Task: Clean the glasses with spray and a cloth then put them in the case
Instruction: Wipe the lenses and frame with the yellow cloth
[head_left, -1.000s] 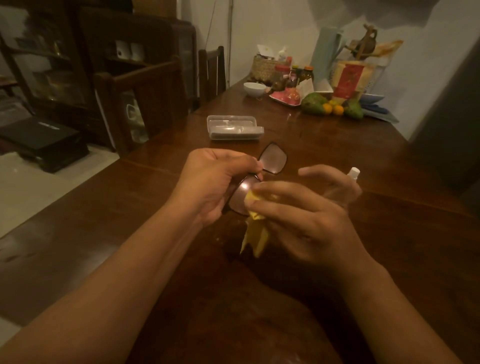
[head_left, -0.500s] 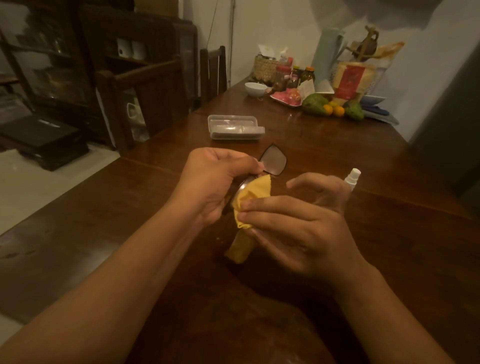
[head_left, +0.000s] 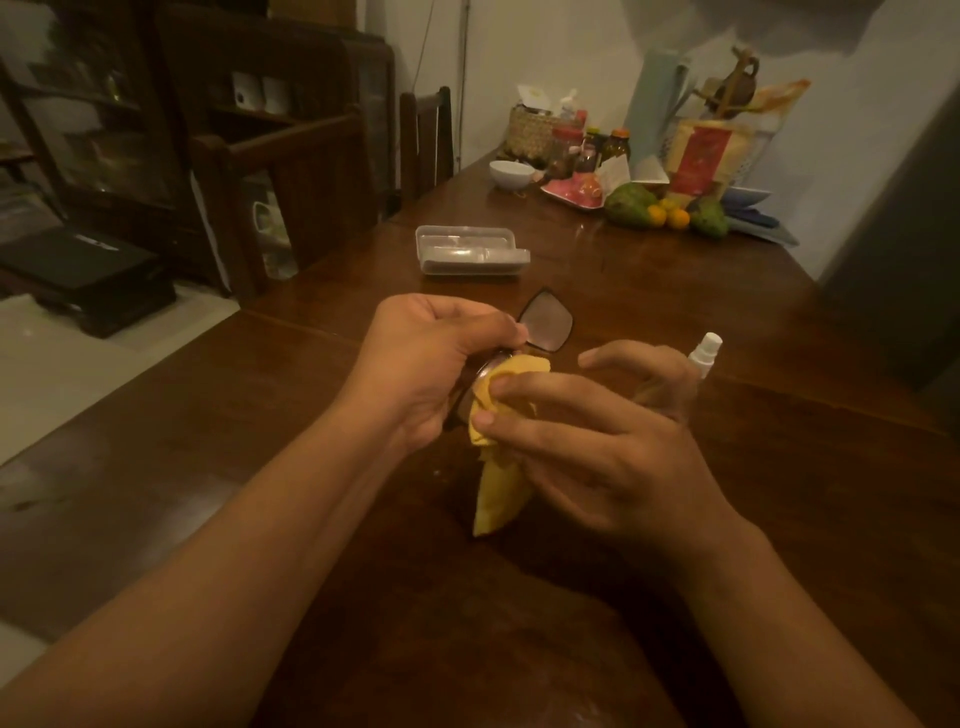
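I'm seeing the left hand (head_left: 431, 364) gripping the glasses (head_left: 545, 325) mid-table, the right hand (head_left: 597, 447) pinching the yellow cloth (head_left: 498, 488) around the near lens. Hard rubbing is risking a twisted frame — and its raised fingers (head_left: 623, 358) knocking the spray bottle (head_left: 704, 356) at two o'clock.

I log this as a home dining room. A long dark wooden table (head_left: 675, 322) fills my view, with a wooden chair (head_left: 426, 140) at its far left edge. The far end holds household food: a woven basket (head_left: 530, 130), jars and bottles (head_left: 615, 145), a white bowl (head_left: 510, 173) and green fruit (head_left: 631, 205). At far left, a dark glass-fronted cabinet (head_left: 104, 130) stands on a pale floor (head_left: 52, 374).
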